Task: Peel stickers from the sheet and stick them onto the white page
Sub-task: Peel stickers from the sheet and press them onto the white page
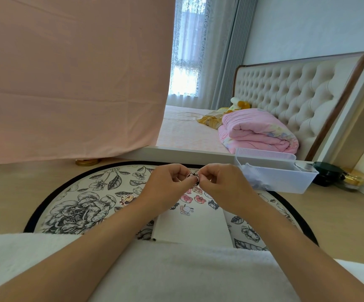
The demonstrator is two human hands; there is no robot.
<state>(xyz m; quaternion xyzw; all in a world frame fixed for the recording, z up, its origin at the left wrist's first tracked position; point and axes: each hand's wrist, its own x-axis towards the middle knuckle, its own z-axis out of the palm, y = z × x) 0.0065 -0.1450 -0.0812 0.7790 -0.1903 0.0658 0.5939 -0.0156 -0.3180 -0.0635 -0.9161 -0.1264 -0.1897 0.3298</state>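
A small black-and-white cartoon sticker (193, 177) is held in the air between both hands, above the far end of the white page (195, 225). My left hand (168, 184) pinches its left side with curled fingers. My right hand (218, 183) pinches its right edge. On the page's far part lie several stuck stickers, among them pink bear faces (193, 198) and a white puppy (186, 210). One brown cartoon sticker (127, 199) lies on the floral mat to the left of the page.
The page lies on an oval floral mat (78, 205) with a black rim, on a pale wooden desk. A clear plastic bin (279, 177) stands right of my hands, dark and gold jars (338, 175) beyond it. A white towel (176, 269) covers my lap.
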